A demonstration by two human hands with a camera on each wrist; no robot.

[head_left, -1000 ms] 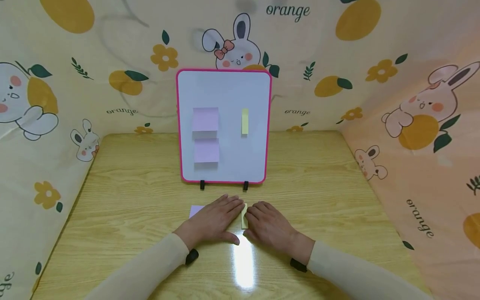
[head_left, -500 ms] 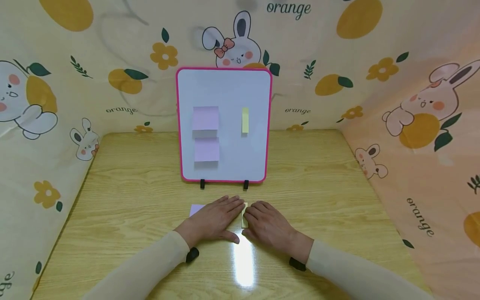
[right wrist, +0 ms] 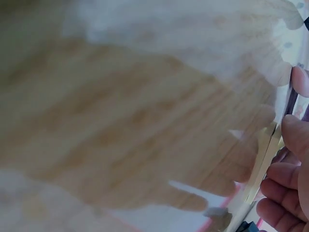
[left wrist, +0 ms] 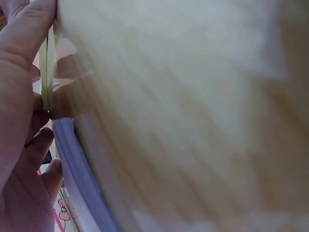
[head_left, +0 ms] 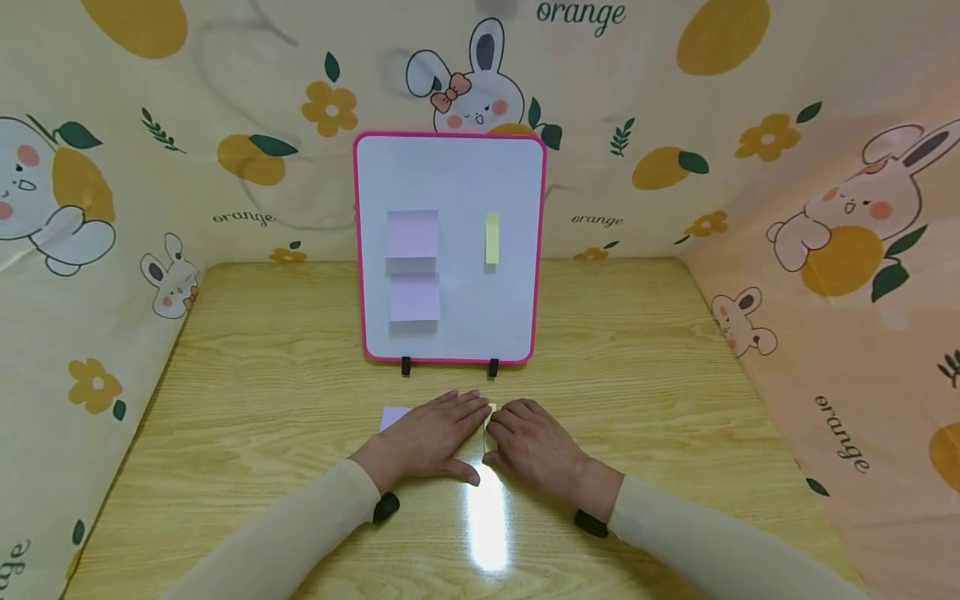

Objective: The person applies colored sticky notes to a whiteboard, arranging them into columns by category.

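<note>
On the table lies a narrow yellow sticky note pad [head_left: 492, 407], mostly covered by my right hand [head_left: 536, 442] in the head view. The right hand's curled fingers and thumb grip at its side; in the right wrist view a dark gap runs lengthwise along the yellow pad [right wrist: 263, 159], near the thumb. My left hand [head_left: 423, 437] lies with its fingers straight, their tips at the yellow pad's upper left. Partly under that hand sits a purple sticky note pad [head_left: 393, 415], seen as a thick stack [left wrist: 84, 179] in the left wrist view.
A pink-framed whiteboard [head_left: 461, 175] stands behind the hands on black feet [head_left: 492, 367]. Two purple notes [head_left: 412, 234] are stuck on its left side and one yellow note [head_left: 492, 239] on its right. Printed cloth walls [head_left: 817, 192] surround the wooden table [head_left: 247, 400].
My right hand has shifted slightly left over the yellow pad, covering more of it. The left hand stays in place. The head view has tilted down a little.
</note>
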